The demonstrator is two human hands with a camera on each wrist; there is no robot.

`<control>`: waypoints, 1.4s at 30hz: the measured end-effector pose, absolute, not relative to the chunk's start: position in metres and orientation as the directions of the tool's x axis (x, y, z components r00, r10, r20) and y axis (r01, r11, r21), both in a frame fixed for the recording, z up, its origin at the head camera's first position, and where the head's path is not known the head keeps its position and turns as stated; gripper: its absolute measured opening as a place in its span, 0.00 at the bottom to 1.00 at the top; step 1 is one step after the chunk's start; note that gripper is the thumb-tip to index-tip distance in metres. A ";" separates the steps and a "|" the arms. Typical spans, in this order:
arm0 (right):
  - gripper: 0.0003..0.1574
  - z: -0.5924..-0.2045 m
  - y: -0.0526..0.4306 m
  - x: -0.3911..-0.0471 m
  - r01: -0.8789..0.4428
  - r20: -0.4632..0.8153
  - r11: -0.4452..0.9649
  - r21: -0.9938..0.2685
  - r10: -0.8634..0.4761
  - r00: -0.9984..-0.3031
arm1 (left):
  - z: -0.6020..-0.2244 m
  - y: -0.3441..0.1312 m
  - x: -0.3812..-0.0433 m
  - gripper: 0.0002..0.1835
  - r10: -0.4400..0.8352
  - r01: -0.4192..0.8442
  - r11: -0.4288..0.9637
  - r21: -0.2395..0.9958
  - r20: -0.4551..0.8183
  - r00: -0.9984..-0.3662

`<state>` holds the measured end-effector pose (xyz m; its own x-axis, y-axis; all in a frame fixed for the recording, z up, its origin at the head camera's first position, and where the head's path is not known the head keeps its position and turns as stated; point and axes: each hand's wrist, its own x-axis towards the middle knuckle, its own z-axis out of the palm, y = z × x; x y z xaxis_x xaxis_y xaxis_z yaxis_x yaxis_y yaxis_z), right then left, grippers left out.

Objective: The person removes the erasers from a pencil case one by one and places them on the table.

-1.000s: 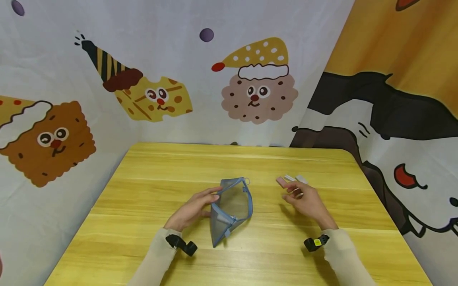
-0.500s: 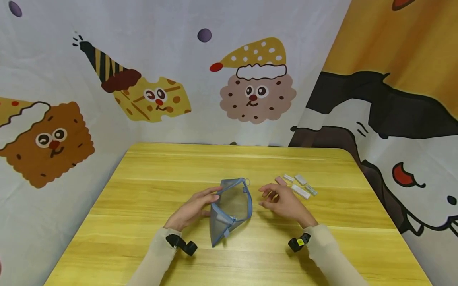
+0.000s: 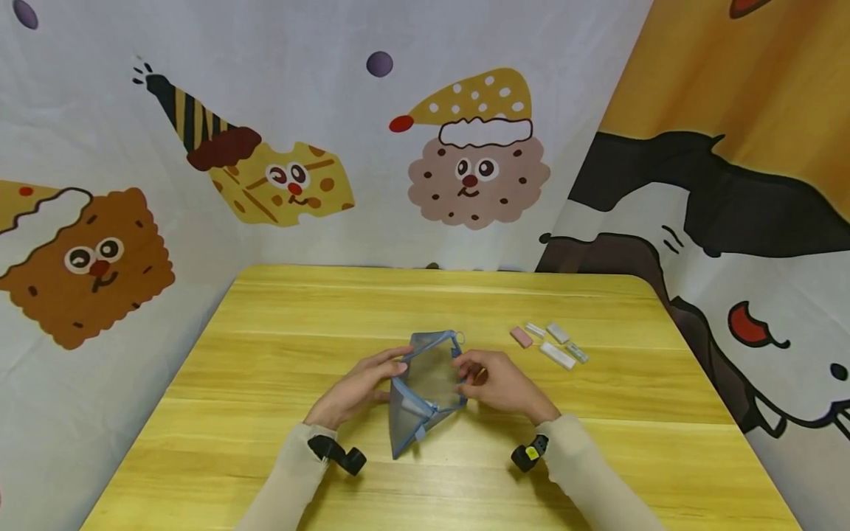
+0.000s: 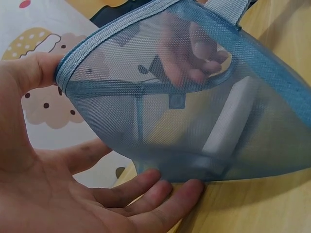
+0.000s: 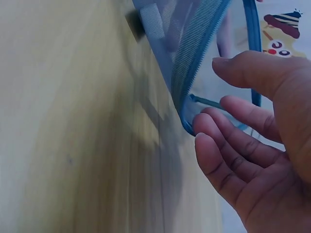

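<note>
A blue mesh zip pouch (image 3: 398, 420) stands unzipped on the table, its mouth facing right. At its left side my left hand (image 3: 355, 387) holds it, thumb at the zipped rim and fingers lower on the mesh. My right hand (image 3: 498, 380) is at the mouth, its loosely bent fingers (image 5: 233, 150) right at the zipper edge. Nothing shows between them in the right wrist view. Through the mesh in the left wrist view, a white block (image 4: 231, 116) leans inside the pouch.
Right of the pouch lie several small eraser-like pieces: a pink block (image 3: 521, 337), a narrow white strip (image 3: 535, 330), a pale block (image 3: 558, 333), a longer white block (image 3: 557, 355) and a patterned green one (image 3: 578, 352). A cartoon-printed cloth (image 3: 299, 243) hangs behind the wooden table (image 3: 265, 310).
My right hand has moved left from beside the small pieces to the pouch's mouth, leaving those pieces uncovered. My left hand and the pouch stay in place.
</note>
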<state>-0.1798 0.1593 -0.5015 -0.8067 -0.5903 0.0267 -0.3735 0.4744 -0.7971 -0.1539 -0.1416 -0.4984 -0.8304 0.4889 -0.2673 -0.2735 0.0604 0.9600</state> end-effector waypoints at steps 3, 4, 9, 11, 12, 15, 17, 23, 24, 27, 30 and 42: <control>0.24 -0.504 0.154 -0.179 -0.381 0.027 0.476 -0.793 -0.597 -0.802 | -0.497 -0.141 -0.153 0.38 0.496 -0.280 0.057 0.958 -0.271 -0.825; 0.23 -0.504 0.152 -0.179 -0.379 0.023 0.476 -0.793 -0.599 -0.800 | -0.497 -0.141 -0.153 0.38 0.499 -0.282 0.055 0.958 -0.271 -0.823; 0.21 -0.505 0.143 -0.175 -0.382 -0.002 0.476 -0.792 -0.628 -0.778 | -0.496 -0.140 -0.153 0.38 0.516 -0.289 0.049 0.956 -0.272 -0.813; 0.21 -0.506 0.140 -0.174 -0.386 -0.012 0.477 -0.790 -0.640 -0.768 | -0.496 -0.140 -0.153 0.38 0.519 -0.290 0.051 0.956 -0.273 -0.810; 0.22 -0.506 0.139 -0.174 -0.386 -0.019 0.481 -0.787 -0.644 -0.765 | -0.495 -0.139 -0.153 0.39 0.520 -0.289 0.052 0.956 -0.273 -0.809; 0.22 -0.508 0.137 -0.173 -0.387 -0.028 0.488 -0.782 -0.649 -0.760 | -0.496 -0.139 -0.153 0.39 0.526 -0.291 0.048 0.956 -0.271 -0.806; 0.22 -0.509 0.136 -0.173 -0.396 -0.025 0.486 -0.779 -0.655 -0.755 | -0.496 -0.140 -0.153 0.39 0.531 -0.292 0.043 0.955 -0.270 -0.803; 0.21 -0.510 0.133 -0.173 -0.421 -0.033 0.500 -0.757 -0.672 -0.740 | -0.494 -0.139 -0.152 0.39 0.536 -0.297 0.033 0.954 -0.268 -0.801; 0.21 -0.510 0.132 -0.173 -0.426 -0.036 0.507 -0.749 -0.674 -0.738 | -0.493 -0.139 -0.152 0.40 0.535 -0.297 0.033 0.954 -0.268 -0.801; 0.21 -0.510 0.131 -0.172 -0.451 -0.030 0.516 -0.728 -0.681 -0.732 | -0.493 -0.139 -0.151 0.40 0.535 -0.291 0.037 0.956 -0.265 -0.802; 0.21 -0.511 0.130 -0.172 -0.465 -0.030 0.528 -0.711 -0.683 -0.729 | -0.493 -0.139 -0.151 0.40 0.532 -0.286 0.044 0.957 -0.265 -0.804; 0.17 -0.512 0.130 -0.172 -0.440 -0.022 0.539 -0.719 -0.650 -0.760 | -0.494 -0.139 -0.151 0.40 0.533 -0.282 0.046 0.958 -0.262 -0.805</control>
<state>-0.1716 0.1305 -0.5123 -0.7598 -0.6498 -0.0224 -0.4395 0.5388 -0.7187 -0.1512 -0.1390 -0.4942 -0.8047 0.5327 -0.2621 -0.2820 0.0455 0.9583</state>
